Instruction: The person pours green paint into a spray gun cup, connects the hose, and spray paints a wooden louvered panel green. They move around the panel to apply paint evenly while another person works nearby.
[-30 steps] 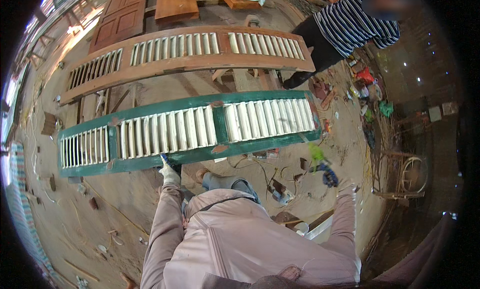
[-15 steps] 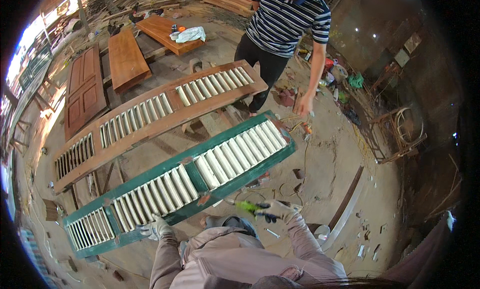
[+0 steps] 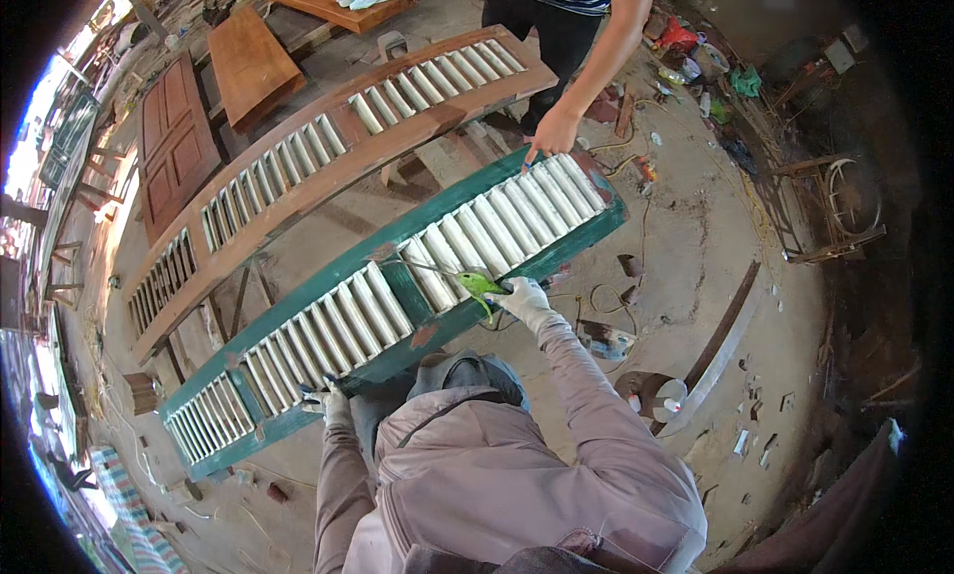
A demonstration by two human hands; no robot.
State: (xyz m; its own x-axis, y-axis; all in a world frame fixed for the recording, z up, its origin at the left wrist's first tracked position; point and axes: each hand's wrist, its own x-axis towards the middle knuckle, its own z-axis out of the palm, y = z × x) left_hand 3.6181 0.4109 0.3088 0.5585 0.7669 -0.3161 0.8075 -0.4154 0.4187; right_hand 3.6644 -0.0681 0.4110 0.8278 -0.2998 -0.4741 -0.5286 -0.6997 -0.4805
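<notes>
A green shutter panel (image 3: 415,294) with white louvre slats lies slanted across the middle. My gloved right hand (image 3: 524,302) is closed around a green-bodied hand tool (image 3: 479,283), held over the panel's near edge. A thin metal rod runs left from the tool across the slats; its exact kind is unclear. My gloved left hand (image 3: 332,405) rests at the panel's lower edge beside the middle slats, its fingers spread. Another person's hand (image 3: 553,137) touches the panel's far edge near its right end.
A brown louvred shutter (image 3: 338,176) lies parallel beyond the green one. Farther left are a panelled door (image 3: 179,142) and wooden boards (image 3: 248,67). A round container (image 3: 651,395), a curved strip (image 3: 717,345), cords and scraps lie on the floor at right.
My right hand has brought the green tool from beside the panel up over its slats. The other person's hand has come down onto the panel's far edge. My view has shifted.
</notes>
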